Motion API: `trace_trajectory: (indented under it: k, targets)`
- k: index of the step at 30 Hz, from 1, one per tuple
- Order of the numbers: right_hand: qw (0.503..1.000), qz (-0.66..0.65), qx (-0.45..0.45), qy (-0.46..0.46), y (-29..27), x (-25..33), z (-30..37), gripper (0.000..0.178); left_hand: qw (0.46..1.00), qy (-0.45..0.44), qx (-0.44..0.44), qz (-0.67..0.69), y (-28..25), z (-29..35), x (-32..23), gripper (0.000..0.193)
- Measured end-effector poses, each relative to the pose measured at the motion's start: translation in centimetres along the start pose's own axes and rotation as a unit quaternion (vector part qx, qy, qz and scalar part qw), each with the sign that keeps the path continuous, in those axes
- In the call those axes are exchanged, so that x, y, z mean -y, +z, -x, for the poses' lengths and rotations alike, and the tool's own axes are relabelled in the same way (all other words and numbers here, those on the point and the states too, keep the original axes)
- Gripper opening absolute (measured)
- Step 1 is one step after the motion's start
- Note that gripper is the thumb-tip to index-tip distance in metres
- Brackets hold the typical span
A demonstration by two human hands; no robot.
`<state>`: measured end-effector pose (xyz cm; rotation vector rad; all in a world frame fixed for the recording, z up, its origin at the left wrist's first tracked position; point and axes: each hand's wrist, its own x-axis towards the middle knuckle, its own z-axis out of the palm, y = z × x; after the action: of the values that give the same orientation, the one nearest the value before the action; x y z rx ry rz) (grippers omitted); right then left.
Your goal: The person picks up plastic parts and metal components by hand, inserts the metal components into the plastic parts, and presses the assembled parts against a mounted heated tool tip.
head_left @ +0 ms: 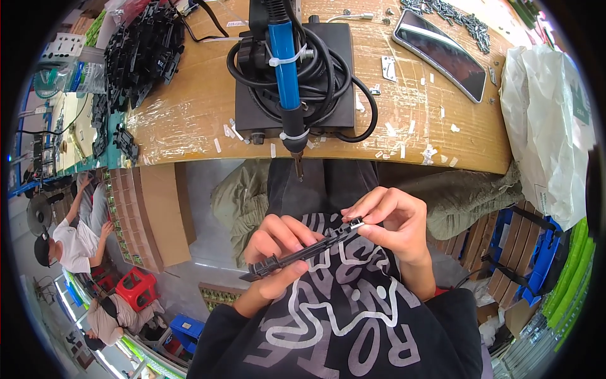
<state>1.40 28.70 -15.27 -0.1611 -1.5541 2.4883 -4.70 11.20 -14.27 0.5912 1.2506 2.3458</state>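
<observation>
A long, narrow black plastic part (322, 245) is held in front of my chest, tilted with its right end higher. My left hand (274, 243) is closed around its lower left half, fingers behind and thumb in front. At the upper right end, my right hand (398, 221) pinches a small piece with a pale edge (355, 223) against the part; its exact kind is too small to tell. Above my hands, a blue and black powered screwdriver (284, 69) hangs tip down, its black cable (331, 82) bundled with white ties.
On the brown table (189, 129) stand a black box (344, 44) behind the screwdriver, a phone (442, 54), loose screws (476, 31) and paper scraps. Black plastic parts (139, 54) pile up at left. A white bag (543, 120) hangs at right. Two people sit at far left.
</observation>
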Motion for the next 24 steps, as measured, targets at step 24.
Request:
trace_trajectory:
  k: [24]
  targets:
    - [0.995,-0.047,0.083,0.001,1.0,-1.8,0.0,0.022,0.855,-0.480,0.092,0.176,-3.5,1.0,1.0,0.049]
